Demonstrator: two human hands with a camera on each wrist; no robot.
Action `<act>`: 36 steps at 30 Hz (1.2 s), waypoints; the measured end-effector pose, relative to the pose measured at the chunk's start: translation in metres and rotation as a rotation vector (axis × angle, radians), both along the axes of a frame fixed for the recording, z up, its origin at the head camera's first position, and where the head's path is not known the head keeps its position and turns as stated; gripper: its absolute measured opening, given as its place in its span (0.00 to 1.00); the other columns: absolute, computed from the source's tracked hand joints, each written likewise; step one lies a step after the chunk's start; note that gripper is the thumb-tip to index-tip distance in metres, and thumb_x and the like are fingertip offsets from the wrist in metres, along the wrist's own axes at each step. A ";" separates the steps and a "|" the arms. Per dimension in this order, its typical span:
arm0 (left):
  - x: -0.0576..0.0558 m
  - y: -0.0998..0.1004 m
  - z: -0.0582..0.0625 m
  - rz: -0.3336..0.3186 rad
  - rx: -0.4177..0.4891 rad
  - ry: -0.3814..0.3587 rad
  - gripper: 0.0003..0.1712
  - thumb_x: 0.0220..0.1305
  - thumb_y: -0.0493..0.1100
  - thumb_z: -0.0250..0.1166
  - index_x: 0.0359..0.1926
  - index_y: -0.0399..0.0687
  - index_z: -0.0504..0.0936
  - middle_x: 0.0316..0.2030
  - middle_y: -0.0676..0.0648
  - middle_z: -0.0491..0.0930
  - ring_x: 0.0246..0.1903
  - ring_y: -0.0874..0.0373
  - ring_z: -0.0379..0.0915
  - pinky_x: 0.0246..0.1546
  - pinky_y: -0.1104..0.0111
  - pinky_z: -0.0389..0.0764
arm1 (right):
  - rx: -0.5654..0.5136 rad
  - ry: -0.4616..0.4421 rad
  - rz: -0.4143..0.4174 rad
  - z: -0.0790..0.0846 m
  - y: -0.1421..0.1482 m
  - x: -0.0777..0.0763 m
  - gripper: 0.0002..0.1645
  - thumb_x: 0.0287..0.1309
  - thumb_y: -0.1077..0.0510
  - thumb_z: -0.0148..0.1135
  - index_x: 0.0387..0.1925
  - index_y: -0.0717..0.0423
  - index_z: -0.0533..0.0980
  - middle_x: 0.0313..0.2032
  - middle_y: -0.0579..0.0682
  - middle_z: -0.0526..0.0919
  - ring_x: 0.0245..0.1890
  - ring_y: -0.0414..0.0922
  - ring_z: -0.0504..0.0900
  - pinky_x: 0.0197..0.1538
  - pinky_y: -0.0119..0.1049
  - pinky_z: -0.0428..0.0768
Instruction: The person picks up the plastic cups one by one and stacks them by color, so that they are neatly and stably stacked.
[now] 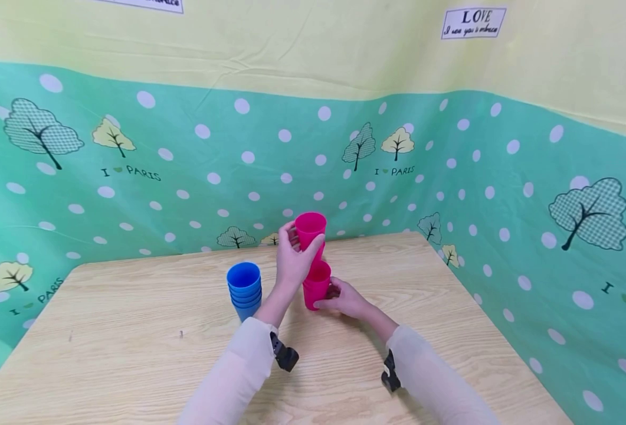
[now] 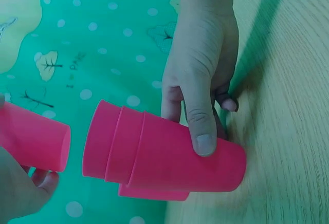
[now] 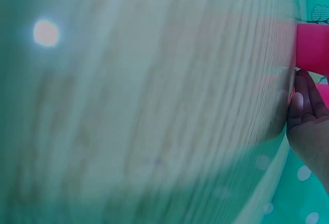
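My left hand (image 1: 293,260) grips a pink cup (image 1: 310,226), raised with its mouth upward, thumb on the near side and fingers around the far left. Lower and slightly right, my right hand (image 1: 348,298) holds a stack of pink cups (image 1: 317,290) on the table from its right side. The left wrist view shows several nested rims on this stack (image 2: 169,152), with the right thumb across its lower part. Another pink piece (image 2: 154,193) shows partly behind it. The lifted cup (image 2: 36,136) is apart from the stack. Left of my left forearm stands a nested stack of blue cups (image 1: 244,289).
The light wooden table (image 1: 132,342) reaches back to a green and yellow dotted cloth (image 1: 270,147) hung behind and on the right. Black wrist cameras (image 1: 285,354) are strapped at both sleeves.
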State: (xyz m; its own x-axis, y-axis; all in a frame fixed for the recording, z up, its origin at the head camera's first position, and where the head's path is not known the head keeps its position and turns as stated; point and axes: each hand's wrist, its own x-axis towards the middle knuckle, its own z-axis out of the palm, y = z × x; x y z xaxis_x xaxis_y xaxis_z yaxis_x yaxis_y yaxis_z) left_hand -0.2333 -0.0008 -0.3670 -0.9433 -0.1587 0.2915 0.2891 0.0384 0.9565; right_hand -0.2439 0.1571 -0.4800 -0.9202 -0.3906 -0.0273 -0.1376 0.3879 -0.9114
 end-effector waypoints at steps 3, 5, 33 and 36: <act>0.002 -0.002 0.000 -0.007 -0.020 -0.005 0.42 0.51 0.54 0.70 0.62 0.51 0.60 0.54 0.46 0.72 0.53 0.51 0.70 0.54 0.57 0.76 | -0.005 0.006 -0.002 0.002 0.000 0.001 0.31 0.49 0.57 0.70 0.56 0.57 0.71 0.47 0.54 0.81 0.48 0.48 0.79 0.53 0.38 0.77; 0.003 -0.003 0.000 -0.015 -0.030 -0.008 0.42 0.51 0.55 0.71 0.62 0.51 0.60 0.53 0.46 0.72 0.52 0.51 0.71 0.53 0.58 0.77 | 0.000 0.007 0.008 0.009 -0.001 0.004 0.31 0.50 0.58 0.70 0.56 0.59 0.71 0.47 0.55 0.81 0.48 0.50 0.78 0.53 0.38 0.77; 0.015 -0.010 -0.011 -0.107 -0.138 -0.071 0.40 0.49 0.57 0.71 0.61 0.57 0.65 0.52 0.48 0.74 0.50 0.51 0.72 0.50 0.57 0.78 | 0.015 0.005 0.018 0.003 0.000 0.002 0.32 0.50 0.53 0.69 0.57 0.54 0.70 0.49 0.51 0.80 0.49 0.46 0.77 0.55 0.41 0.76; 0.016 -0.010 -0.014 -0.106 -0.142 -0.078 0.40 0.50 0.57 0.71 0.62 0.57 0.65 0.52 0.48 0.74 0.50 0.51 0.73 0.49 0.57 0.79 | 0.019 0.006 0.022 0.003 0.000 0.002 0.32 0.51 0.53 0.69 0.57 0.54 0.70 0.48 0.51 0.80 0.48 0.46 0.77 0.54 0.40 0.76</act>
